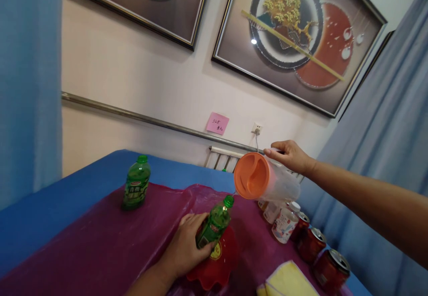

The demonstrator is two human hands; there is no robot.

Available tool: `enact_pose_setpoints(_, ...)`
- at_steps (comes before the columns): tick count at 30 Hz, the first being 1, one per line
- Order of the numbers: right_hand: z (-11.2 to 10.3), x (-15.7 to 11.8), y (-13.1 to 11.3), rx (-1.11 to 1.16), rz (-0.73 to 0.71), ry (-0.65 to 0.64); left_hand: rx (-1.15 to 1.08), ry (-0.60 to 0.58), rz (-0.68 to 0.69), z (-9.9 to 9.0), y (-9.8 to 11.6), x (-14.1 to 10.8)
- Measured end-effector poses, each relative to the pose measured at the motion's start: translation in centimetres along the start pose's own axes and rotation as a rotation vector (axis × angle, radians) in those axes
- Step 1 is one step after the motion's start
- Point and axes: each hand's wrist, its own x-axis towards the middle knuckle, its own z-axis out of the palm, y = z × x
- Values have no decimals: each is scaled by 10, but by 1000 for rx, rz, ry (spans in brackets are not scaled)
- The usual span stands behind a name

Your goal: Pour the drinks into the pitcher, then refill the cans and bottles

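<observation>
My left hand (187, 244) is wrapped round a green bottle (216, 224), which leans to the right over a red scalloped dish (227, 251). My right hand (289, 154) grips the handle of a clear pitcher (281, 184) with an orange lid (251, 175). The pitcher is tipped on its side, its lid facing left, above and to the right of the bottle's mouth. A thin trickle seems to show between lid and bottle mouth. Another green bottle (136, 184) stands upright at the left.
A purple plastic sheet (100, 242) covers part of the blue table (26, 224). Along the right stand a white-capped bottle (285, 224) and several red cans (331, 269). A folded yellow cloth (289, 280) lies at the front. Blue curtains (377, 153) hang on both sides.
</observation>
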Motion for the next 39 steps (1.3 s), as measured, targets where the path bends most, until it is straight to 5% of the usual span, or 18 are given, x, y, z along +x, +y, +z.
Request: enact_pose_setpoints(39,-1,1,0,-17,-15,-14,-37,31,23,1,-1,-2)
